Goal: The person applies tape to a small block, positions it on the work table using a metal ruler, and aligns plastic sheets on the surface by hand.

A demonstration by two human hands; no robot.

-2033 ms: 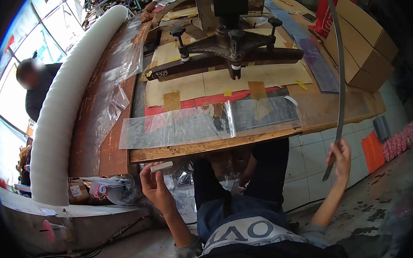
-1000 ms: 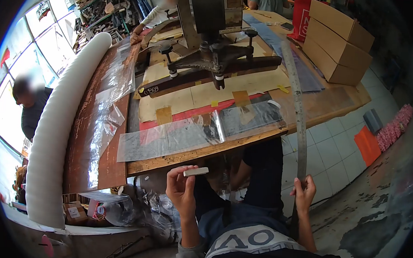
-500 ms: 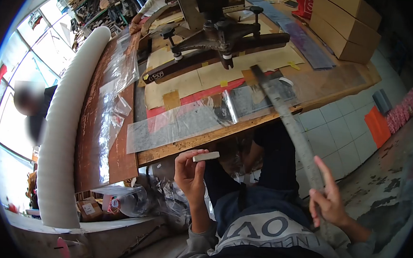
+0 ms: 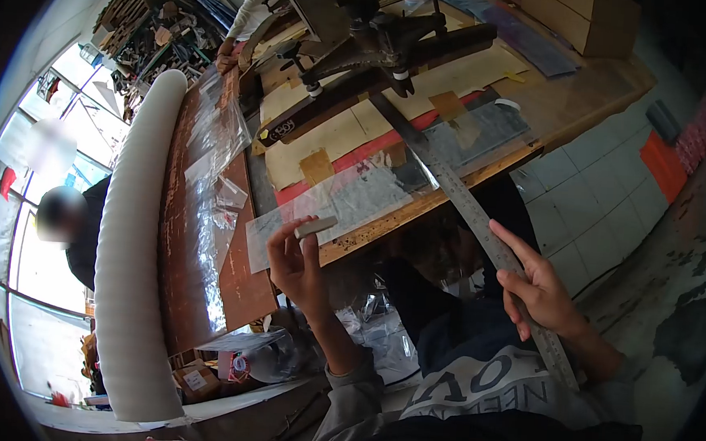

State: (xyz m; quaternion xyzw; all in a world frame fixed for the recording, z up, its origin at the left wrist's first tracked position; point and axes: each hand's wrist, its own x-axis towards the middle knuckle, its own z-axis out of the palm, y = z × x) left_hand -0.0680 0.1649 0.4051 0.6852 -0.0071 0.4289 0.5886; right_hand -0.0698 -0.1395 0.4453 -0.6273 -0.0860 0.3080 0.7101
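My left hand (image 4: 295, 265) pinches a small off-white block (image 4: 317, 226) between thumb and fingers, above the table's front edge. A long metal ruler (image 4: 469, 205) is in my right hand (image 4: 539, 282), with the thumb on top and the forefinger stretched along it. Its far end reaches over the table, close to the dark bar of a machine (image 4: 352, 95). Beneath the ruler lie a red strip (image 4: 344, 159) and clear plastic sheet (image 4: 354, 196) at the wooden edge (image 4: 385, 226).
A white foam roll (image 4: 137, 248) stands left of a reddish-brown board (image 4: 195, 292) with clear film on it. Cardboard boxes (image 4: 579, 20) sit at the back right. Another person's hand (image 4: 227, 58) rests at the far left of the table. A second person (image 4: 86, 228) is beyond the roll.
The ruler has swung left, its far end now nearer the machine bar. My left hand has moved left and up with the block. My right hand has risen and closed more around the ruler.
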